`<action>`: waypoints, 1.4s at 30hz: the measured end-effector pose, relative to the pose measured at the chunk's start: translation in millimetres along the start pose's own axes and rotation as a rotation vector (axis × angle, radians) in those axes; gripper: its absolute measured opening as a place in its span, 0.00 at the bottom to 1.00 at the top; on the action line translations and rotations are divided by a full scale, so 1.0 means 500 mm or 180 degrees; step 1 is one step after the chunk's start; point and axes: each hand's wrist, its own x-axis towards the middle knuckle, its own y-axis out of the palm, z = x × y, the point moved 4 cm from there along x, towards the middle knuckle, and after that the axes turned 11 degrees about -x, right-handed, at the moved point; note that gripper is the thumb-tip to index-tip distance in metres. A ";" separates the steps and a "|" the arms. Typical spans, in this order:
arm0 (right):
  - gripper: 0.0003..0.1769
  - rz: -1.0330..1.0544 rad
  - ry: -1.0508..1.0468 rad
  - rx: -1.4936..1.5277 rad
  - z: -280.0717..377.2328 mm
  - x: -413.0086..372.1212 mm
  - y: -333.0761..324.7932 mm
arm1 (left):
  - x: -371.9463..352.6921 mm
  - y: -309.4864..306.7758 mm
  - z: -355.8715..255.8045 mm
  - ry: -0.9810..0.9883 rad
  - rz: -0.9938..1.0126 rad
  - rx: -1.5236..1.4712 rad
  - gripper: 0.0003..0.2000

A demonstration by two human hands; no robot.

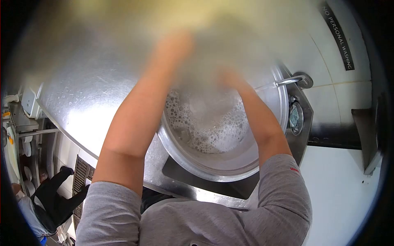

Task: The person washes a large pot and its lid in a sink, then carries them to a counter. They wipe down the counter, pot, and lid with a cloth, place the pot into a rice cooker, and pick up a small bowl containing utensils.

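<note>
Both my arms reach forward over a large round metal basin [188, 164] that holds foamy, soapy water [215, 137]. My left hand [176, 45] is above the basin's far left side, and its fingers are lost in a pale, yellowish blur. Lower and to the right, my right hand [232, 78] is over the suds, smeared by the same blur. Whether either hand grips anything is hidden. A metal tap [291, 80] points in over the basin's right rim, with a thin stream of water at its spout.
The basin rests over a dark sink opening [238, 189]. A steel counter [88, 108] extends to the left. Behind the basin's right rim sits a small dish [296, 119] with something greenish inside. A tiled wall [324, 98] stands right. A person in dark trousers [53, 197] is far left.
</note>
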 end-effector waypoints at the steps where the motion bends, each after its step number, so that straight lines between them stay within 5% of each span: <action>1: 0.16 0.0227 0.0428 0.0241 -0.002 -0.001 -0.004 | -0.004 -0.001 -0.005 0.0089 -0.0049 0.0010 0.26; 3: 0.17 0.0448 0.0846 0.0484 -0.008 -0.002 -0.003 | -0.004 -0.004 -0.013 0.0050 0.0038 0.0064 0.26; 12: 0.13 0.0354 0.0315 0.0013 -0.005 0.007 0.034 | -0.008 -0.016 -0.019 -0.0022 0.0190 0.0083 0.26; 13: 0.14 -0.0118 0.0218 -0.0634 -0.010 0.000 0.074 | -0.009 -0.017 -0.020 -0.0052 0.0217 0.0050 0.26; 16: 0.25 -0.1260 0.0236 -0.1251 0.122 -0.110 0.047 | -0.008 -0.020 -0.024 0.0028 0.0227 0.0178 0.26; 20: 0.36 -0.0505 -0.0102 -0.1068 0.112 -0.208 0.011 | -0.010 0.002 -0.015 0.0118 0.0218 0.0065 0.26; 22: 0.38 0.0241 0.1502 -0.0314 -0.064 -0.153 0.072 | -0.008 -0.009 -0.023 -0.0004 0.0188 0.0098 0.26; 25: 0.41 -0.0558 0.1466 -0.0646 -0.106 -0.040 0.171 | -0.001 0.014 -0.004 0.0024 -0.0182 0.0017 0.26; 29: 0.39 0.0068 0.0377 -0.0907 0.282 0.003 0.053 | -0.013 -0.028 -0.047 0.0193 -0.0212 -0.0091 0.26; 31: 0.34 0.0227 -0.0269 -0.0549 0.371 -0.076 0.079 | -0.031 -0.061 -0.082 -0.0502 0.0512 0.0076 0.27; 32: 0.34 0.1066 -0.0187 -0.0242 0.421 -0.143 0.038 | -0.028 -0.065 -0.081 -0.0485 0.0508 0.0091 0.27; 33: 0.30 0.1032 -0.0221 0.0675 0.432 -0.225 0.034 | -0.024 -0.063 -0.077 -0.0469 0.0475 0.0093 0.27; 34: 0.27 0.0524 -0.1610 0.0091 0.431 -0.316 0.062 | -0.024 -0.060 -0.075 -0.0455 0.0456 0.0084 0.27; 36: 0.26 0.1619 -0.1723 0.0249 0.380 -0.427 -0.029 | -0.031 -0.060 -0.078 -0.0437 0.0503 0.0037 0.27; 37: 0.22 0.2015 -0.1265 0.0284 0.328 -0.478 -0.045 | -0.030 -0.064 -0.080 -0.0424 0.0496 0.0019 0.27; 38: 0.22 0.2859 -0.1159 -0.0105 0.229 -0.533 0.019 | -0.027 -0.066 -0.081 -0.0424 0.0478 0.0010 0.27; 39: 0.12 0.3248 -0.0140 -0.0900 0.224 -0.509 -0.095 | -0.028 -0.064 -0.081 -0.0438 0.0503 0.0029 0.27; 40: 0.12 0.2903 -0.0382 -0.1386 0.098 -0.532 -0.058 | -0.028 -0.063 -0.079 -0.0447 0.0527 0.0052 0.27; 41: 0.10 0.2439 0.0065 -0.1397 0.043 -0.500 -0.093 | -0.030 -0.062 -0.079 -0.0442 0.0529 0.0053 0.27; 42: 0.11 0.2306 -0.0609 -0.2251 -0.065 -0.467 -0.017 | -0.030 -0.060 -0.079 -0.0438 0.0526 0.0051 0.27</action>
